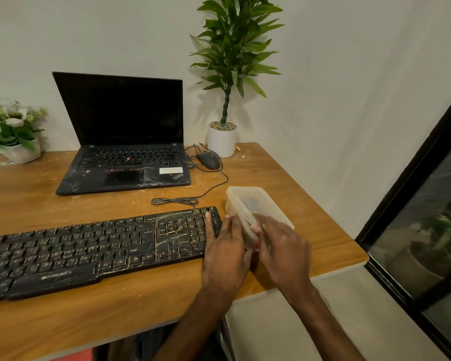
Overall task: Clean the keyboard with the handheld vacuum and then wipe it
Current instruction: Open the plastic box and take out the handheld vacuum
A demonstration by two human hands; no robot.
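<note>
Head view: my left hand (pixel 227 246) fingers flat against translucent container (pixel 271 201); right hand (pixel 281 246) blurred, grip unclear. Zebronics keyboard (pixel 89 251) near tabletop (pixel 141 303) front edge; I judge it stiff, light, best held by its ends.

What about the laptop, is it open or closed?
Open. The laptop has its lid standing up behind its keys. Its screen is black; whether it is switched on cannot be told.

Keyboard (pixel 89 254): left end cut off by the frame edge, right end partly covered by the left hand (pixel 225 252). Translucent container (pixel 271 201), just right of the keyboard: dark contents blurred and unidentifiable. Its near side is hidden behind the motion-blurred right hand (pixel 284 251), whose grip is unreadable.
</note>
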